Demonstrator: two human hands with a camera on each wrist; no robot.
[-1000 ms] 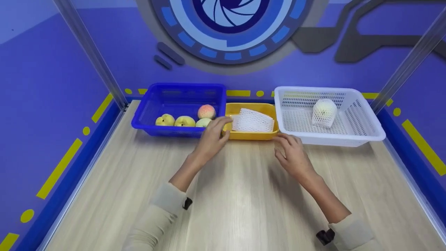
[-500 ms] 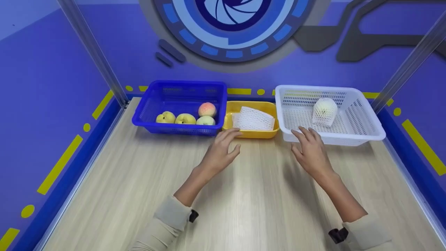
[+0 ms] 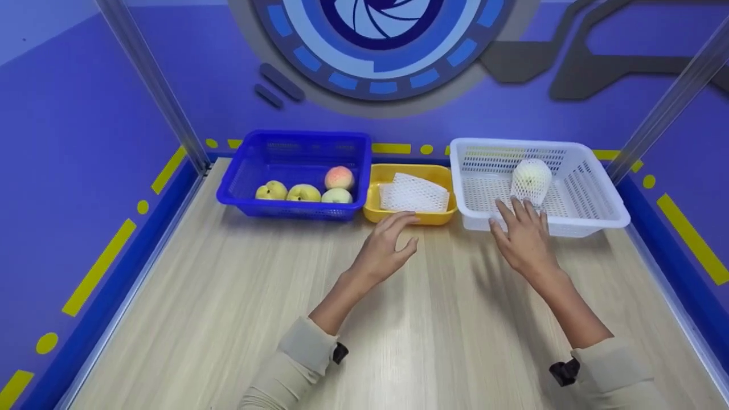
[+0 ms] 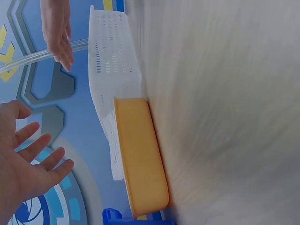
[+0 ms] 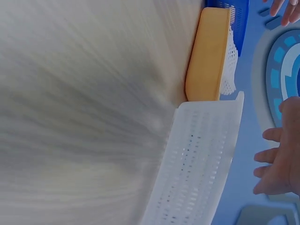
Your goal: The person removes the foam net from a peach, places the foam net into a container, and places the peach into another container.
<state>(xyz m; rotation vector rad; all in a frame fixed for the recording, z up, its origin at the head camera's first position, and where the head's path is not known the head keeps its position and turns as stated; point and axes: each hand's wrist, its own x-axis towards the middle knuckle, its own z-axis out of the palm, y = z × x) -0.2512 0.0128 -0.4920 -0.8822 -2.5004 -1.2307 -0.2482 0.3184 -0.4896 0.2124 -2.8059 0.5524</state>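
Note:
My left hand (image 3: 384, 250) hovers in front of the yellow tray (image 3: 376, 217), fingers relaxed and holding nothing. In that tray lie white foam net sleeves (image 3: 416, 193). With fingers spread, my right hand (image 3: 525, 242) is above the near rim of the white basket (image 3: 595, 222), and it holds nothing. Inside the white basket sits a pale round fruit in a foam net (image 3: 531, 177). The wrist views show both hands above basket height, the left hand (image 4: 28, 159) with parted fingers and the right hand (image 5: 283, 154) likewise.
To the left, a blue basket (image 3: 239, 204) holds a peach (image 3: 340, 178), a pale green fruit (image 3: 337, 196) and yellow fruits (image 3: 304, 193). The three containers stand in a row along the back wall of the wooden table (image 3: 228, 319).
Both hands have moved right. The left left the blue basket's corner for the front of the yellow tray; the right went from the tray's corner to the white basket's rim, its fingers spreading.

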